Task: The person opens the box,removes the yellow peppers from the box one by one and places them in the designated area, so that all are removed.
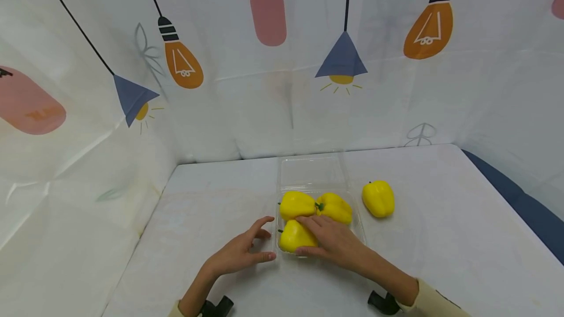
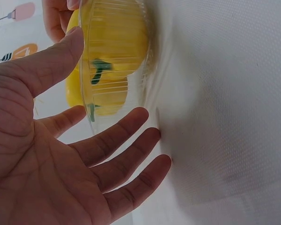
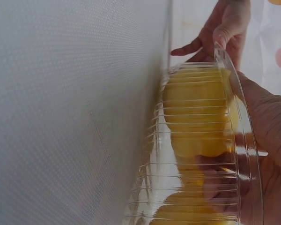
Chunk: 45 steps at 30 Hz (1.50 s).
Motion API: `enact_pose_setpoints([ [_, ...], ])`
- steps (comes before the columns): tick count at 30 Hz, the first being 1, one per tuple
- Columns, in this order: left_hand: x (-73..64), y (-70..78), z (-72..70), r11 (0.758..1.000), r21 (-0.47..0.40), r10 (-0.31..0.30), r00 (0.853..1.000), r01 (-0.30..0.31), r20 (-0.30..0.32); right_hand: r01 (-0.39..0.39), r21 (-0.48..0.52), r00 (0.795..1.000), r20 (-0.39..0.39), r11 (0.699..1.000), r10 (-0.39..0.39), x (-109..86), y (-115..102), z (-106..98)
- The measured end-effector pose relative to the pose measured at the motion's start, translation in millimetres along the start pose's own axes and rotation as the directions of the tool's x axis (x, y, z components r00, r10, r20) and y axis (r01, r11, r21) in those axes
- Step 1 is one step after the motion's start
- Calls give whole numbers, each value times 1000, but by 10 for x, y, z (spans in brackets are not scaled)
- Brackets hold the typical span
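Note:
A clear plastic clamshell box [image 1: 359, 231] lies with its lid [image 1: 314, 172] folded back, away from me. Inside are three yellow bell peppers: one at the back left [image 1: 297, 204], one at the back right [image 1: 336, 208] and one at the front left [image 1: 297, 237]. My right hand [image 1: 337, 241] reaches in from the right and grips the front-left pepper between thumb and fingers. Through the ribbed wall, the right wrist view shows its fingers [image 3: 220, 180] inside. At the left side, my left hand [image 1: 240, 253] is spread with nothing in it, its thumb and forefinger near the box rim [image 2: 84, 61].
A fourth yellow bell pepper [image 1: 378, 199] lies on the white-covered table [image 1: 440, 219], right of the box. A white printed curtain [image 1: 246, 111] stands behind the table and along its left side. Dark blue fabric [image 1: 511, 190] shows past the right edge.

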State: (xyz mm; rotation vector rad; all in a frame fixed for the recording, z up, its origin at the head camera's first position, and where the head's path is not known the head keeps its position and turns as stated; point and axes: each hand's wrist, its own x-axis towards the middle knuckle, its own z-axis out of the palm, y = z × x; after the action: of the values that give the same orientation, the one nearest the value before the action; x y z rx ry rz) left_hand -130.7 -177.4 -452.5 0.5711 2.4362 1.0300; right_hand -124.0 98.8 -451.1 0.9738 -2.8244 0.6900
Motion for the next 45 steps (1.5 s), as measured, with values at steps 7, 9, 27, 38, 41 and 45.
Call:
enact_pose_setpoints([
  [7,-8,26,-4,1000,2,-4,1000,4,3,2,-5,1000,3,1000,-2,-1,11,5],
  [9,-9,29,-4,1000,-2,-5,1000,5,4,1,-4,1000,6,1000,-1,0,13,4],
  [27,11,56,-24,1000,-1,3,1000,-3,14,2,1,1000,-15,1000,-2,-22,39,35],
  [38,21,45,-30,1000,-5,2,1000,-1,17,2,66,1000,-29,998,0,-20,57,26],
  [41,26,37,-28,1000,-5,6,1000,-6,17,1,91,999,-32,996,2,-22,63,19],
  [45,23,37,-25,1000,-6,3,1000,-3,16,-18,122,1000,-19,992,20,-25,68,15],
])
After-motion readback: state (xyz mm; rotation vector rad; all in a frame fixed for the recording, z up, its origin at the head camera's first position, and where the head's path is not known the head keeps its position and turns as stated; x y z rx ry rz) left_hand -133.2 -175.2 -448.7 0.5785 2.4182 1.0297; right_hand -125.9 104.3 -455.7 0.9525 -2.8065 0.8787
